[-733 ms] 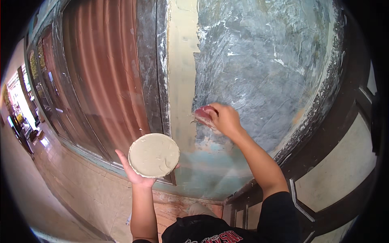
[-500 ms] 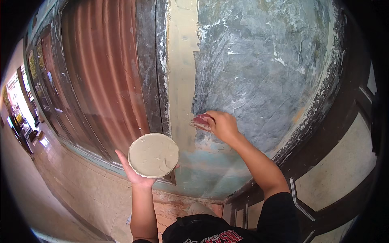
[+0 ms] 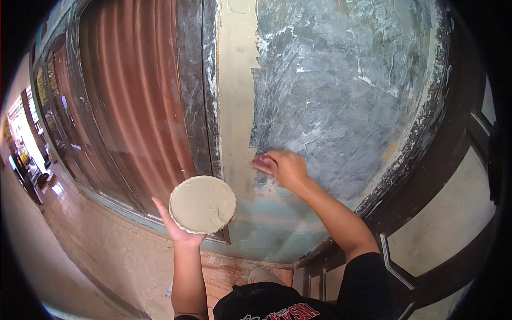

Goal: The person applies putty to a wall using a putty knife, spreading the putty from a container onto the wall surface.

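Note:
My left hand (image 3: 180,230) supports a round, shallow tub (image 3: 199,233) from underneath, its thumb sticking out on the left. Smooth beige putty (image 3: 202,204) fills the tub almost to its crusted rim. In the fingers of my right hand (image 3: 291,172) is a small dark red putty spreader (image 3: 263,164), slightly blurred. Its edge is at the lower right side of a beige putty strip (image 3: 237,90) that runs down the wall; whether it touches cannot be made out. The strip's right border is ragged against the patchy blue-grey wall (image 3: 341,101).
Left of the strip stands a dark-framed window (image 3: 194,106) with reddish-brown curtains (image 3: 133,90) behind the glass. A dark wooden panelled door or partition (image 3: 426,213) is on the right. Tiled floor (image 3: 117,250) stretches away to the left, and brown cardboard (image 3: 216,282) lies near my feet.
My right hand and the spreader have shifted slightly down and left, and the spreader's angle has changed. The left hand keeps the tub in nearly the same place.

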Demonstrator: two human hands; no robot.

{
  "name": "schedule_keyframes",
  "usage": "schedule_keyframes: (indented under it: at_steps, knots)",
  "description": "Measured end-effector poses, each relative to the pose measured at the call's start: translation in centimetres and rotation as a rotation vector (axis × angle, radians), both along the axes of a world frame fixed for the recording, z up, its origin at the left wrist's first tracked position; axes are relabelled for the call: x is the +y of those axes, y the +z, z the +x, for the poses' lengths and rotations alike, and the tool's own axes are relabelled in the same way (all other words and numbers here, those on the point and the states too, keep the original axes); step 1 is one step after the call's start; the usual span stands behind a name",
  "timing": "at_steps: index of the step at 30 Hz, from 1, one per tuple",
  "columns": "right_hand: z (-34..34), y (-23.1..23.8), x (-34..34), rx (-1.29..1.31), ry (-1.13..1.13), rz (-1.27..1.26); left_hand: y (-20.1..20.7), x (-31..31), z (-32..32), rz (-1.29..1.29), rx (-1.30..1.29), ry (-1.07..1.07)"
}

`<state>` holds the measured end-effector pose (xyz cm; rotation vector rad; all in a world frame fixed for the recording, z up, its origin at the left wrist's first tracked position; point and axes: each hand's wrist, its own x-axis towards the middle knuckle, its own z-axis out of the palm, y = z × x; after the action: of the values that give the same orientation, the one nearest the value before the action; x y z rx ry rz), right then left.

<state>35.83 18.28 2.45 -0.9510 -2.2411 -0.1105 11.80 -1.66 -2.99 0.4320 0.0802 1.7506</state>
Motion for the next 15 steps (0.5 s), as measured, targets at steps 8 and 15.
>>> schedule_keyframes:
  at_steps: [8,15]
  knots:
    - [-0.3,3.9,-0.9,0.355,0.036,-0.019,0.7,-1.2,-0.1,0.003,-0.235,-0.052]
    - [-0.4,-0.4,0.2,-0.011,0.001,0.351,0.0,-1.2,-0.3,-0.024,0.029,0.02]
